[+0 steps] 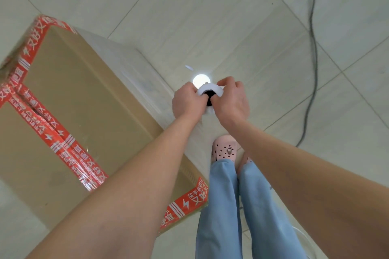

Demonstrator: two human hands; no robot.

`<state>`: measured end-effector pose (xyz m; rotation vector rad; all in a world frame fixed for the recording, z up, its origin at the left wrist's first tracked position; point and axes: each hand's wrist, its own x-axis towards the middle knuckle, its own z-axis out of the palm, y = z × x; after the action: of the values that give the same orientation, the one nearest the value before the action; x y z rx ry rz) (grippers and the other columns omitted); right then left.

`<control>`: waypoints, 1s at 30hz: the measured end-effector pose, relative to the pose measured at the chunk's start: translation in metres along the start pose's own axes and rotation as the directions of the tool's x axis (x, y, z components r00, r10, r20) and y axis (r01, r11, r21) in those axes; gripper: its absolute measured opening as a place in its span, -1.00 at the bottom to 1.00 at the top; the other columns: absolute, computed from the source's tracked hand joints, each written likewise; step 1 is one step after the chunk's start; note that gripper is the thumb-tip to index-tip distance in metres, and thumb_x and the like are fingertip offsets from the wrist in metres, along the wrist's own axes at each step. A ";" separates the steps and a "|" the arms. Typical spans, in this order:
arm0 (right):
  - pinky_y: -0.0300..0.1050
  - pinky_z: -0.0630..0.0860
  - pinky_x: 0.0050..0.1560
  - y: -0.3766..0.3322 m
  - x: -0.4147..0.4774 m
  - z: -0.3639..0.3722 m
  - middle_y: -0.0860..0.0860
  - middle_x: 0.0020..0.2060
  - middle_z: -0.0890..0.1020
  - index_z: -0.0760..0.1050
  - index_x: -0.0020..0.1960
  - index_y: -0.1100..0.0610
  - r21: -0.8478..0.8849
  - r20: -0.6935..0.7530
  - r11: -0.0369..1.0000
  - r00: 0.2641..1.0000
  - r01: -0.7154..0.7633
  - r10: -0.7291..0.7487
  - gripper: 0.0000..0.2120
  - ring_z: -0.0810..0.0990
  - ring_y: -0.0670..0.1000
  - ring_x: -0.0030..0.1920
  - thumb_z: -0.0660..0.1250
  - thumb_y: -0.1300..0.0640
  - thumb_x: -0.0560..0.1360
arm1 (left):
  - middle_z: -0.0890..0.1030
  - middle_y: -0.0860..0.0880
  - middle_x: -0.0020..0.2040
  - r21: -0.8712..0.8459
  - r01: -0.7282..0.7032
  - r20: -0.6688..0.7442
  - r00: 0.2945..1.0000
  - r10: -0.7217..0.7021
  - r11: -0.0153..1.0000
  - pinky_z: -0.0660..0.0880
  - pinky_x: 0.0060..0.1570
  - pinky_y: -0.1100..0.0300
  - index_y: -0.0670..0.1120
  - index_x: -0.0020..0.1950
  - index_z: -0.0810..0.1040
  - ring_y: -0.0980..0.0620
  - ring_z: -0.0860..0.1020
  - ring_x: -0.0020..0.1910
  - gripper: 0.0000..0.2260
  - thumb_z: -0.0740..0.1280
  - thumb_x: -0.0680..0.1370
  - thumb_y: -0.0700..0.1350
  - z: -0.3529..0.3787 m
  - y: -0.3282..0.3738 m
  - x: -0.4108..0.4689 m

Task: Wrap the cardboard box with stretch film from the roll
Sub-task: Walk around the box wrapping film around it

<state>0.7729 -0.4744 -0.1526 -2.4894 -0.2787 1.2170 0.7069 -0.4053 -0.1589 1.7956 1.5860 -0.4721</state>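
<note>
A large brown cardboard box (80, 99) with red printed tape stands on the floor at the left. Clear stretch film (139, 73) covers its right side and runs to the roll. The stretch film roll (209, 91), white with a dark core, is held upright and seen end-on just right of the box's side. My left hand (188, 103) grips the roll's top from the left, a finger in the core. My right hand (230, 101) grips it from the right, thumb in the core. The rest of the roll is hidden below my hands.
Pale floor tiles (252, 27) surround the box. A grey cable (313, 48) trails across the floor at the right. My legs in blue trousers and pink clogs (224, 149) stand beside the box's near corner. A bright light reflection (201, 80) shows on the floor by the roll.
</note>
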 end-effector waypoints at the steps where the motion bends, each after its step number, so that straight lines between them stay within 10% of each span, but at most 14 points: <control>1: -0.09 0.36 -0.14 -0.006 0.003 -0.001 0.00 0.16 0.42 0.39 0.22 -0.01 0.011 0.014 1.000 1.000 -0.009 0.009 -0.69 0.50 0.10 0.06 0.26 0.16 0.49 | 0.55 -0.01 -0.29 -0.126 0.110 0.038 0.994 -0.106 0.986 0.55 -0.28 0.12 -0.11 -0.28 0.44 -0.07 0.57 -0.29 -0.87 0.34 0.41 -0.11 -0.002 -0.002 0.002; 4: -0.11 0.34 -0.15 -0.021 0.011 -0.005 0.02 0.17 0.41 0.42 0.21 0.00 -0.024 0.070 1.000 0.997 0.015 -0.014 -0.69 0.48 0.09 -0.02 0.25 0.20 0.49 | 0.62 -0.09 -0.19 -0.230 0.224 0.157 0.969 -0.191 0.947 0.61 -0.22 0.06 -0.23 -0.14 0.53 -0.13 0.64 -0.23 -0.82 0.35 0.42 -0.11 -0.013 -0.001 0.006; 10: -0.12 0.39 -0.16 -0.031 0.022 -0.006 0.03 0.13 0.44 0.46 0.15 0.03 -0.054 0.144 0.994 0.986 0.092 -0.084 -0.74 0.48 0.07 -0.14 0.24 0.20 0.48 | 0.45 -0.09 0.12 0.340 -0.370 0.097 0.928 0.359 0.864 0.34 -0.20 0.08 -0.13 0.17 0.42 -0.10 0.48 0.05 -0.79 0.24 0.53 -0.20 -0.026 0.013 0.015; 16: -0.10 0.39 -0.20 -0.039 0.035 -0.006 0.04 0.13 0.45 0.47 0.15 0.04 -0.128 0.181 0.975 0.971 0.181 -0.156 -0.75 0.54 0.10 -0.03 0.26 0.18 0.48 | 0.48 -0.11 0.06 0.428 -0.444 0.123 0.892 0.436 0.787 0.28 -0.25 0.09 -0.16 0.09 0.45 -0.13 0.47 0.02 -0.86 0.18 0.56 -0.20 -0.034 0.022 0.035; 23: -0.09 0.36 -0.18 -0.058 0.057 -0.021 0.02 0.14 0.46 0.45 0.19 0.03 -0.219 0.174 0.938 0.957 0.267 -0.232 -0.70 0.50 0.09 0.08 0.24 0.22 0.48 | 0.53 -0.03 -0.18 0.059 -0.044 -0.058 0.997 0.047 0.997 0.33 -0.31 0.13 -0.09 -0.18 0.43 -0.06 0.47 -0.22 -0.98 0.24 0.45 -0.17 -0.034 0.035 0.043; 27: -0.07 0.42 -0.12 -0.073 0.069 -0.027 0.01 0.17 0.44 0.43 0.22 -0.01 -0.227 0.173 0.935 0.956 0.274 -0.238 -0.68 0.48 0.10 0.11 0.25 0.22 0.49 | 0.47 0.06 -0.29 -0.342 0.295 -0.069 0.939 -0.337 0.892 0.31 -0.39 0.17 -0.06 -0.23 0.38 -0.02 0.46 -0.27 -0.88 0.31 0.43 -0.12 -0.033 0.044 0.038; 30: -0.10 0.39 -0.12 -0.085 0.078 -0.031 0.01 0.16 0.45 0.44 0.19 0.01 -0.252 0.209 0.922 0.947 0.292 -0.243 -0.67 0.48 0.11 0.11 0.24 0.26 0.47 | 0.49 0.00 -0.11 -0.250 0.264 -0.084 0.953 -0.292 0.932 0.31 -0.32 0.15 -0.11 -0.05 0.43 -0.05 0.49 -0.17 -0.87 0.31 0.46 -0.11 -0.035 0.052 0.038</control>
<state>0.8439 -0.3782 -0.1576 -2.4644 -0.8663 1.3554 0.7588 -0.3553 -0.1468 1.4502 1.9079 -0.2914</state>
